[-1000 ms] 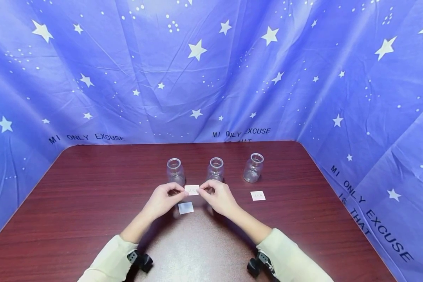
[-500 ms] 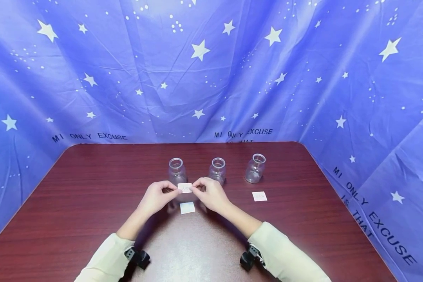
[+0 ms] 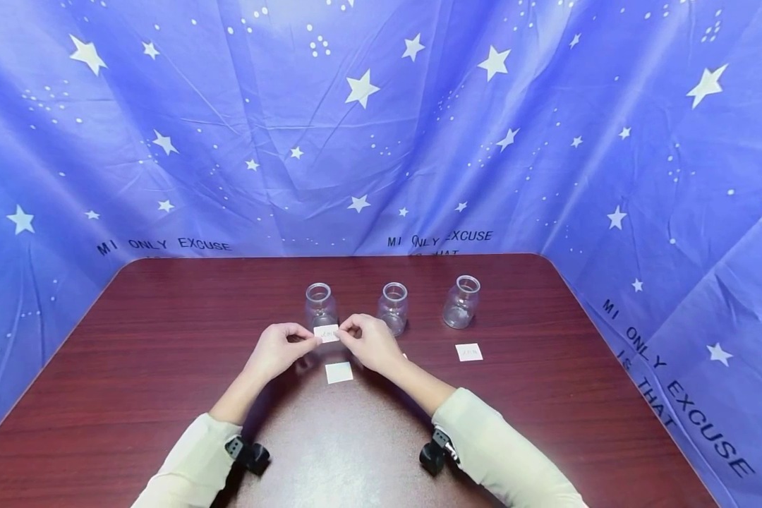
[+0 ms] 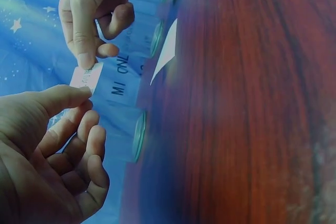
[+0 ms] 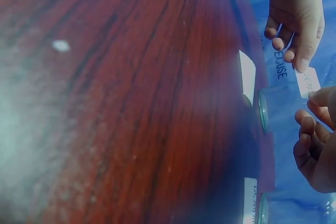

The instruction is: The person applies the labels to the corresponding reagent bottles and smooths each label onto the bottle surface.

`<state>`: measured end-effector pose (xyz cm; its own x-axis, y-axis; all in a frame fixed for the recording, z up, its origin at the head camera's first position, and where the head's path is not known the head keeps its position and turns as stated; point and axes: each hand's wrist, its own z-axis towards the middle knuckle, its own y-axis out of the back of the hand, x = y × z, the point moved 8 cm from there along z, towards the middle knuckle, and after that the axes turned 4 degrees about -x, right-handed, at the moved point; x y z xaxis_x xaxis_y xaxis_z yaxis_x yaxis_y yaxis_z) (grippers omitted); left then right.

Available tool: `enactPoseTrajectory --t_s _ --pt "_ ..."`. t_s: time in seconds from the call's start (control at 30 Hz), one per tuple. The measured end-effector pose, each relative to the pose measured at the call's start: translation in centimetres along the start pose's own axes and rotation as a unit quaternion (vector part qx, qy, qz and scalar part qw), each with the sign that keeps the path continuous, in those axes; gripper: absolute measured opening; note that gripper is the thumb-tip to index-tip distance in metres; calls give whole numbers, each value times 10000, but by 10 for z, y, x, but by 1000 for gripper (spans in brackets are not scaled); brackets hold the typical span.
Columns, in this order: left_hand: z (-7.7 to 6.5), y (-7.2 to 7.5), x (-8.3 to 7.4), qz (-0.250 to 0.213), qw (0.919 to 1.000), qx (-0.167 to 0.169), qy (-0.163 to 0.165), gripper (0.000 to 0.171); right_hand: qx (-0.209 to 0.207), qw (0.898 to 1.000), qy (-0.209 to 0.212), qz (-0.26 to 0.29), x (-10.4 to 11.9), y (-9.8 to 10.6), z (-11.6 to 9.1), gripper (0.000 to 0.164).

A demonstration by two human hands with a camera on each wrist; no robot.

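Thumb and fingers of my left hand (image 3: 279,351) pinch the left edge of a small white paper label (image 3: 326,334) with handwriting on it. My right hand (image 3: 371,343) pinches the same label by its right edge. Held flat between both hands, the label overlaps the lower front of the left glass jar (image 3: 320,303) in the head view. In the left wrist view the label (image 4: 87,78) is stretched between the two thumbs, raised above the table. Below the hands a blank white paper piece (image 3: 339,372) lies on the tabletop.
To the right stand a middle glass jar (image 3: 393,309) and a right glass jar (image 3: 461,303). Before the right one lies another written label (image 3: 468,352). A sliver of white paper (image 3: 404,355) peeks out behind my right wrist. A starred blue curtain (image 3: 279,127) encloses the table (image 3: 165,339).
Both hands have moved left and slightly away from me with the label, from between the left and middle jars to in front of the left jar. The jars have stayed put.
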<state>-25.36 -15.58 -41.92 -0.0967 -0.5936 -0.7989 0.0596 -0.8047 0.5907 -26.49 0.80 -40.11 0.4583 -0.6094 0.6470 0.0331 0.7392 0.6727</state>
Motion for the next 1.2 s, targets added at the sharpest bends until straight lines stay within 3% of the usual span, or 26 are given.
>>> enactPoseTrajectory --t_s 0.4,0.87,1.2 --pt "6 1 9 -196 9995 -21 252 17 -77 9998 -97 -166 -2 -8 10 9" --pt "12 5 10 199 9995 -121 209 18 -124 9990 -264 -333 -7 -15 16 10" --pt "15 4 13 77 9994 -44 327 20 -193 9984 -366 -378 -6 -17 18 11"
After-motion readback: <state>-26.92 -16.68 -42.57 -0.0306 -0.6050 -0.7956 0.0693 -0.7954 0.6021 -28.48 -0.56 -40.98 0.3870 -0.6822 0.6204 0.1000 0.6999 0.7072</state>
